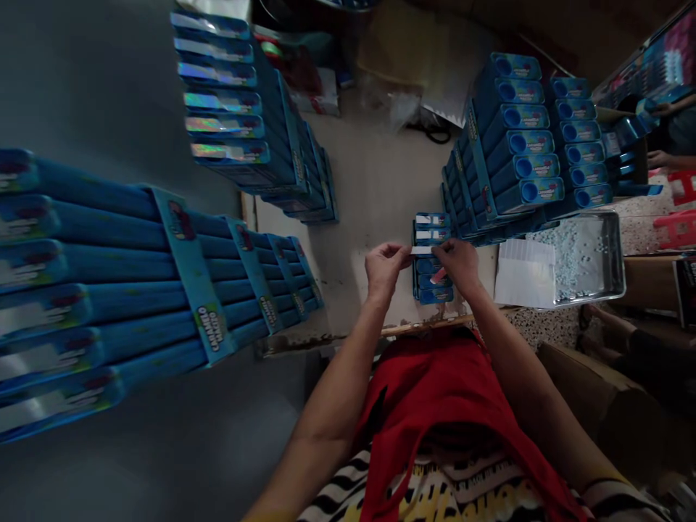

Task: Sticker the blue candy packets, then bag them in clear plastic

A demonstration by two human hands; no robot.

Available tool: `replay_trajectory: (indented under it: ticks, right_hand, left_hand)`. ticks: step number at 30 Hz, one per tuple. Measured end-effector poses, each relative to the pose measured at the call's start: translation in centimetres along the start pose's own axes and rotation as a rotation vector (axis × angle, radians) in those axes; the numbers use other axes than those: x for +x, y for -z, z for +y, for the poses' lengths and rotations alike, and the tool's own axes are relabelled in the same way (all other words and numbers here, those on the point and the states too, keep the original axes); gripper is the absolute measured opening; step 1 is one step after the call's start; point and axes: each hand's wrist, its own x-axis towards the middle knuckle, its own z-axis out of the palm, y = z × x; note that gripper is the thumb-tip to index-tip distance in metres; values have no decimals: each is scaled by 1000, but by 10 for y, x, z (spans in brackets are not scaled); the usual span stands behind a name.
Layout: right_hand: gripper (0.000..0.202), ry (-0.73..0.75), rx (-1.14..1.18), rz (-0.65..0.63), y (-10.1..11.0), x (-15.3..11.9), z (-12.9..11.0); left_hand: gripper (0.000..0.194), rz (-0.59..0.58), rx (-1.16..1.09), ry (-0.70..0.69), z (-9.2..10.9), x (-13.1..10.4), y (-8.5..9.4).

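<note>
While your left hand [383,267] and right hand [460,262] are pinching the ends of a light, flimsy white strip [421,250] above the small blue box [433,279], you are gripping its edges only.

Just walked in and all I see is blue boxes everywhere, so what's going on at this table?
A person in a red apron is holding a small white strip between both hands, left hand and right hand, over a short stack of blue boxes at the table's near edge. Tall stacks of similar blue boxes stand around it, and a metal tray of small pale bits sits to the right. Another person's hand shows at the far right.
</note>
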Motion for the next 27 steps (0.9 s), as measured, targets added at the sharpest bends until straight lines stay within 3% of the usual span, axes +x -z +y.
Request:
replay_trajectory:
  ticks: [4, 10, 15, 20, 24, 26, 27]
  right_hand:
    - [22, -46, 17, -12, 0, 11, 7]
    - [30, -104, 274, -46, -15, 30, 29]
    - [29, -83, 339, -31, -23, 34, 34]
    - [26, -82, 367, 33, -9, 24, 40]
    - [27, -81, 542, 131, 4, 1, 43]
    - [32, -65, 660, 96, 7, -11, 40]
    - [34, -68, 701, 79, 8, -15, 37]
  left_hand:
    - [47, 0, 54, 47, -8, 5, 3]
    - [52, -62, -42, 341, -19, 17, 7]
    - [50, 51, -96, 454, -25, 22, -6]
    - [43, 139, -28, 354, -27, 10, -6]
    - [35, 274, 125, -91, -11, -28, 6]
    - [42, 157, 189, -194, 2, -55, 6]
    - [50, 51, 191, -145, 8, -68, 3]
